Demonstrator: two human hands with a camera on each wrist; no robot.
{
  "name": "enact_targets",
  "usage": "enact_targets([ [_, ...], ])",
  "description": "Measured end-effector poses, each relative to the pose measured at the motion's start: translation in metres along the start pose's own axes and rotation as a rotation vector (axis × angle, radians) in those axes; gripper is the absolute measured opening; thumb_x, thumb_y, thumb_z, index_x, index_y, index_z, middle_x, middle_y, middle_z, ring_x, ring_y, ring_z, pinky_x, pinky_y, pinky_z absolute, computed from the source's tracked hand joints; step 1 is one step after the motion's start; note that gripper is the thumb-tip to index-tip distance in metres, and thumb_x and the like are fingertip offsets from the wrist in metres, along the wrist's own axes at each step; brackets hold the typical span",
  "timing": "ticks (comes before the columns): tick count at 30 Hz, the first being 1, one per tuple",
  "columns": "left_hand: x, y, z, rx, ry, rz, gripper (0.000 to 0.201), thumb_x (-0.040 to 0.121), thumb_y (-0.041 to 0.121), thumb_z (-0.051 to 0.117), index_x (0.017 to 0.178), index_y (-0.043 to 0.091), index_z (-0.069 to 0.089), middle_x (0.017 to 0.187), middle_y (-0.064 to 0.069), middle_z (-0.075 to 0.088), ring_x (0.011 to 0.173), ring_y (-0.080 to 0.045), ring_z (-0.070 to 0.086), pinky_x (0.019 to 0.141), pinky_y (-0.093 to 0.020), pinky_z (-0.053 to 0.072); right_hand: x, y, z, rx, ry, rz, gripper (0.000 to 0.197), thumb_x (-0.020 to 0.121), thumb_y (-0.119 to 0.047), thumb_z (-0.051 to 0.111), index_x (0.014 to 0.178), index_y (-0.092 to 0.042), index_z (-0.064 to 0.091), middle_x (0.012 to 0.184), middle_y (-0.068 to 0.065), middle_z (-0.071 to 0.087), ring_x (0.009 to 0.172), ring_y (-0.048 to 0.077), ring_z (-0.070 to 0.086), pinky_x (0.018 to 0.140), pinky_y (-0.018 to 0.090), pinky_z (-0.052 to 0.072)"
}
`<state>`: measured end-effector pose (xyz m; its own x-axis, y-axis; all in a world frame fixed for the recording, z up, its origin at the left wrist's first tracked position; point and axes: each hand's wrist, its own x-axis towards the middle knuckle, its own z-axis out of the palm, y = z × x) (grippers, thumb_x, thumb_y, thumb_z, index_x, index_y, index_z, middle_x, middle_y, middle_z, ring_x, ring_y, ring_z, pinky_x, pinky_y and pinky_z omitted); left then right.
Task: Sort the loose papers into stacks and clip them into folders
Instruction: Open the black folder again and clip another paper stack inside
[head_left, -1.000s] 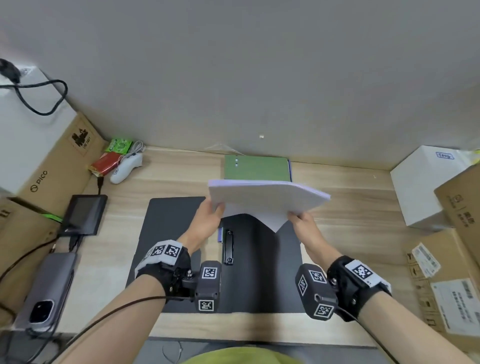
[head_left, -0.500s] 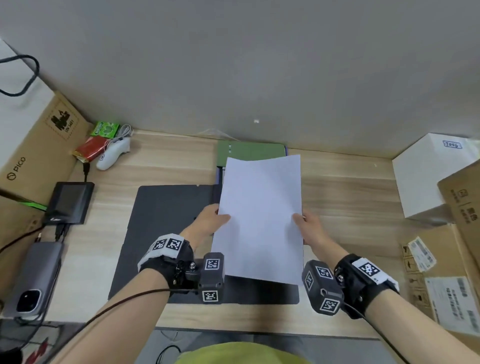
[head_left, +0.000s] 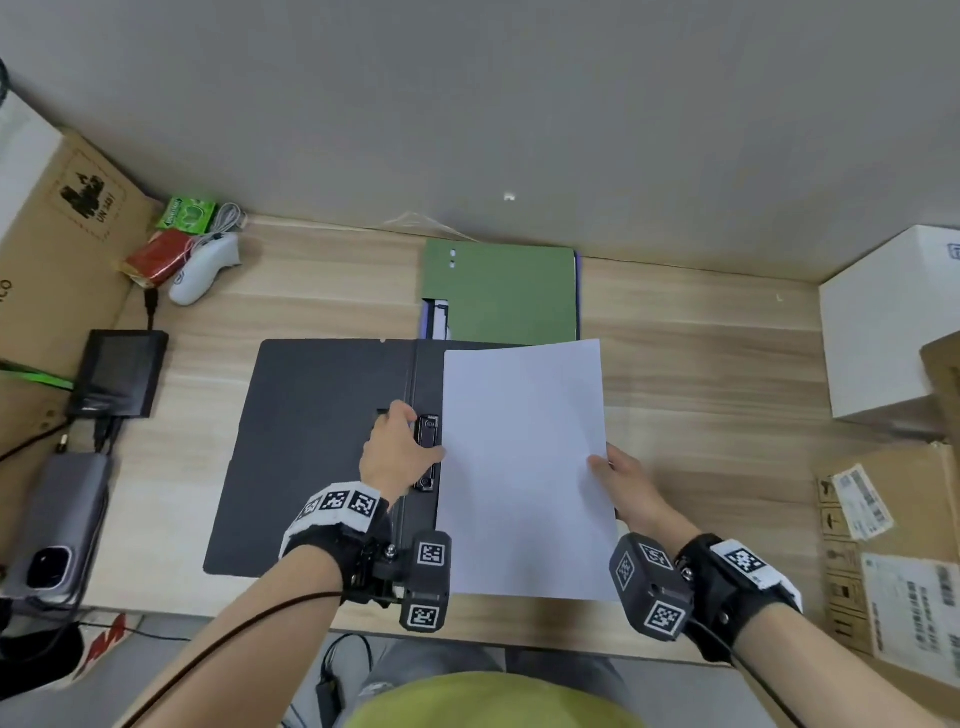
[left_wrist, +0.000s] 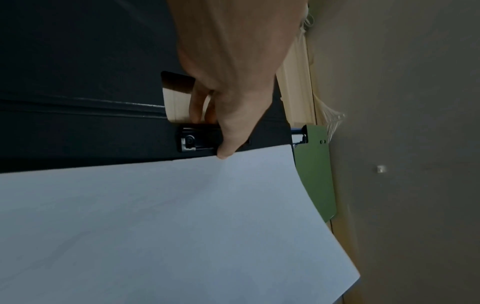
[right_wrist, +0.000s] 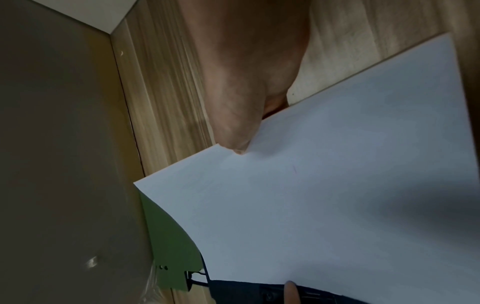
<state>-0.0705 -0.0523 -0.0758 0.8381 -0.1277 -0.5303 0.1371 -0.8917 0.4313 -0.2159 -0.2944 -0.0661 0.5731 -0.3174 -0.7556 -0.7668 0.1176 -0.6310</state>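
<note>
A black folder (head_left: 311, 441) lies open on the wooden desk. A white paper stack (head_left: 519, 457) lies over its right half, the left edge beside the black clip (head_left: 428, 431) at the spine. My left hand (head_left: 400, 447) curls over the clip (left_wrist: 192, 142), fingers on its far side and thumb (left_wrist: 228, 148) across it, touching the paper's edge (left_wrist: 155, 226). My right hand (head_left: 618, 478) pinches the stack's right edge, thumb (right_wrist: 233, 133) on top of the paper (right_wrist: 337, 195), fingers hidden beneath. A closed green folder (head_left: 509, 291) lies behind, against the wall.
A white box (head_left: 893, 322) and cardboard boxes (head_left: 893, 545) stand at the right. At the left are a large cardboard box (head_left: 57, 249), a small dark screen (head_left: 119, 371), a phone (head_left: 57, 525) and a white controller (head_left: 205, 267). The desk's front edge runs just beneath my wrists.
The stack, held up and bent a second ago, has come down flat onto the folder's right half. My left hand left the paper's edge and went onto the clip.
</note>
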Motion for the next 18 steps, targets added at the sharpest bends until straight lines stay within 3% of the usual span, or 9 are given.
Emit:
enact_targets([
  [4, 0.001, 0.006, -0.003, 0.050, -0.008, 0.046, 0.049, 0.073, 0.024, 0.073, 0.113, 0.023, 0.044, 0.098, -0.006, 0.051, 0.085, -0.026, 0.054, 0.061, -0.029, 0.040, 0.002, 0.000, 0.001, 0.004, -0.013, -0.042, 0.030, 0.098, -0.012, 0.037, 0.114, -0.020, 0.061, 0.111, 0.009, 0.067, 0.092, 0.025, 0.062, 0.077, 0.037, 0.050],
  [9, 0.001, 0.007, -0.012, 0.008, -0.024, 0.087, 0.044, 0.071, 0.022, 0.072, 0.110, 0.024, 0.051, 0.082, -0.002, 0.054, 0.074, -0.019, 0.052, 0.062, -0.027, 0.038, 0.003, -0.003, 0.001, 0.024, -0.046, -0.062, 0.028, 0.100, -0.012, 0.038, 0.116, -0.021, 0.060, 0.110, 0.006, 0.067, 0.096, 0.024, 0.063, 0.078, 0.035, 0.051],
  [13, 0.002, 0.003, -0.019, -0.029, -0.059, 0.090, 0.044, 0.074, 0.020, 0.070, 0.115, 0.025, 0.052, 0.083, -0.002, 0.057, 0.071, -0.016, 0.050, 0.058, -0.022, 0.041, 0.006, -0.003, 0.001, 0.048, -0.034, -0.085, 0.028, 0.099, -0.012, 0.039, 0.116, -0.018, 0.062, 0.114, 0.009, 0.068, 0.100, 0.028, 0.064, 0.085, 0.042, 0.052],
  [18, 0.002, -0.003, -0.024, -0.047, -0.102, 0.106, 0.050, 0.076, 0.020, 0.068, 0.123, 0.024, 0.053, 0.096, -0.004, 0.064, 0.087, -0.020, 0.058, 0.073, -0.026, 0.041, -0.002, -0.010, 0.009, 0.021, -0.067, -0.150, 0.029, 0.100, -0.014, 0.038, 0.106, -0.029, 0.062, 0.115, 0.006, 0.068, 0.099, 0.023, 0.063, 0.086, 0.038, 0.050],
])
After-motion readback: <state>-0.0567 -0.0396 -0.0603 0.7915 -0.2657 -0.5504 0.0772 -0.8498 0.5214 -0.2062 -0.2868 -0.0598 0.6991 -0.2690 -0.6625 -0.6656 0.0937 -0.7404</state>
